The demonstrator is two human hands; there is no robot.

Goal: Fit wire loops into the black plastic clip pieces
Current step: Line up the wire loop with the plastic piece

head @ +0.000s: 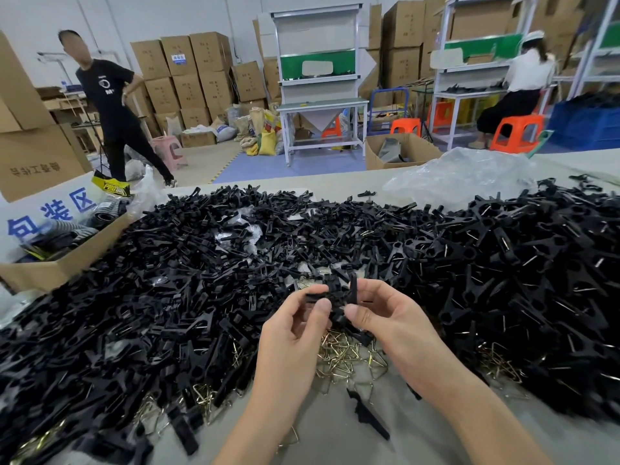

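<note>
1. Fitting is in hand. The left hand [295, 330] and right hand [396, 320] each pinch the small black plastic clip piece [335, 297], both grips clenched on it above the grey bench [328, 444].
2. Whether a loop already sits in the clip cannot be told.
3. The next move likely calls for seating one of the brass-coloured triangular wire loops [349, 355], heaped just below the hands, squarely into the clip.
4. A white sheet [50, 213] at left reads "包装区" in blue.
</note>
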